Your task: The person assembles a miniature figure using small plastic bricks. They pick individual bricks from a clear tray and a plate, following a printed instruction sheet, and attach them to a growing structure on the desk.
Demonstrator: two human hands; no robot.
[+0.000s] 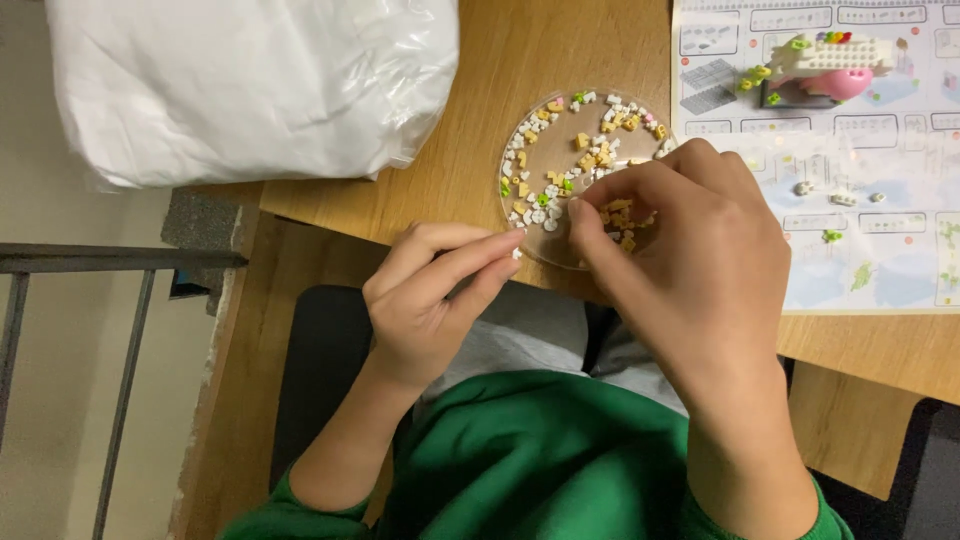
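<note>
Hands, two of them, meet in the middle of the frame; the left hand (425, 300) is low and left of middle, its fingers pressed together on one tiny white piece (517, 254) at the tips; the right hand (690, 260) is just right of it, curled over the lower right part of one round clear dish (525, 175); its fingers bend down into the dish, but I cannot tell if they hold a piece.

The dish sits on one wooden table (480, 110) in the upper middle; it holds lots of little bricks (590, 150), white, yellow, green and a few pink, too many and too small to count.

One big white plastic bag (250, 80) fills the upper left, partly on the table.

One paper sheet (860, 220) with drawings lies at the upper right; one small model (825, 65) stands on it, white on top, pink under, with green bits; four loose bits (835, 200) lie on the sheet below it, three pale and one green.

Two green sleeves (540, 460) show at the bottom.
</note>
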